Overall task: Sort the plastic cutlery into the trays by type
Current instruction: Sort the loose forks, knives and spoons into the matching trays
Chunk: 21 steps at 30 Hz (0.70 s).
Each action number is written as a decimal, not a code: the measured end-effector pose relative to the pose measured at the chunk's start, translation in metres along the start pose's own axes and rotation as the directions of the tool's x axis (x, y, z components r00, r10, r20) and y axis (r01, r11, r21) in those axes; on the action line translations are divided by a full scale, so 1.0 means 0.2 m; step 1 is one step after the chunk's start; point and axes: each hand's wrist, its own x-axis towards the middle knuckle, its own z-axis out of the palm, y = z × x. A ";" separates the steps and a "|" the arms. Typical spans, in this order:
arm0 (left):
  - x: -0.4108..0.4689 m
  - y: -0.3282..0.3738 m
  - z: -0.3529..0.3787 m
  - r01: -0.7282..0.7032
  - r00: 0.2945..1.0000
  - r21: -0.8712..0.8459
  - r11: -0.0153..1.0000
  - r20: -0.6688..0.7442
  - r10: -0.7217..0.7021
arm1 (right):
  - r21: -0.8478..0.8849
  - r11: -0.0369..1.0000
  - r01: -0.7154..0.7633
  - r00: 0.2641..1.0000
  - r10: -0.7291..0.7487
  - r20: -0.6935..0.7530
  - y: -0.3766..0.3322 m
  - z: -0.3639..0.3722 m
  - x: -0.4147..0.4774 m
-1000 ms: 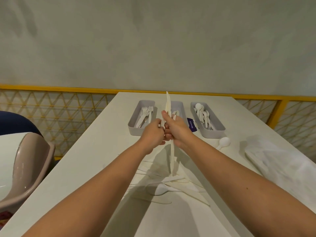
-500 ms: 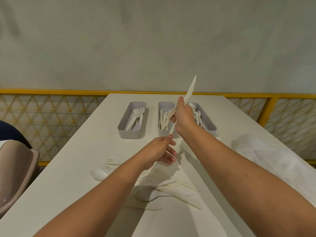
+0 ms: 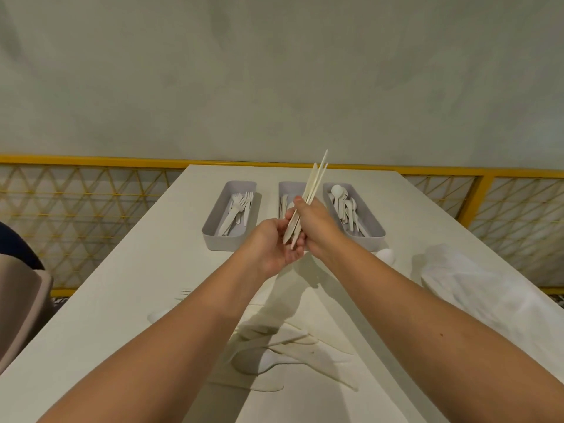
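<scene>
Head view: a bundle of knives (image 3: 314, 184) stands tilted at mid-frame, in front of the middle tray (image 3: 288, 187).
Upper grip: the right hand (image 3: 317, 230) pinches the bundle near mid-length, thumb on top.
Lower grip: the left hand (image 3: 271, 245) cups round the lower ends, evening them up, I'd say.
Handling: featherlight, thin, springy, slick plastic that is likely to fan apart; best clasped together around the handles.
Other trays: fork tray (image 3: 213, 230) centre-left, spoon tray (image 3: 372, 230) centre-right.
Unsorted: a pile (image 3: 293, 346) at lower centre on the table (image 3: 137, 285).
</scene>
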 end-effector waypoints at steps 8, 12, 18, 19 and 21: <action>0.20 0.08 -0.09 -0.154 0.886 0.963 0.221 0.036 0.462 | -0.114 0.965 -0.234 0.972 0.236 0.001 -0.06 -0.14 0.17; 0.27 0.05 -0.14 -0.175 0.933 0.979 -0.101 0.198 0.301 | -0.289 0.912 -0.292 0.951 0.310 0.017 -0.06 -0.13 0.26; 0.35 -0.01 -0.21 -0.146 0.964 0.969 -0.198 0.184 0.191 | -0.477 0.844 -0.245 0.960 0.280 0.003 -0.06 -0.05 0.33; 0.36 -0.01 -0.22 -0.148 0.965 0.967 -0.206 0.188 0.186 | -0.507 0.832 -0.225 0.965 0.261 -0.001 -0.05 -0.03 0.34; 0.36 -0.01 -0.23 -0.167 0.963 0.963 -0.212 0.205 0.174 | -0.570 0.805 -0.165 0.980 0.197 -0.006 -0.04 -0.01 0.36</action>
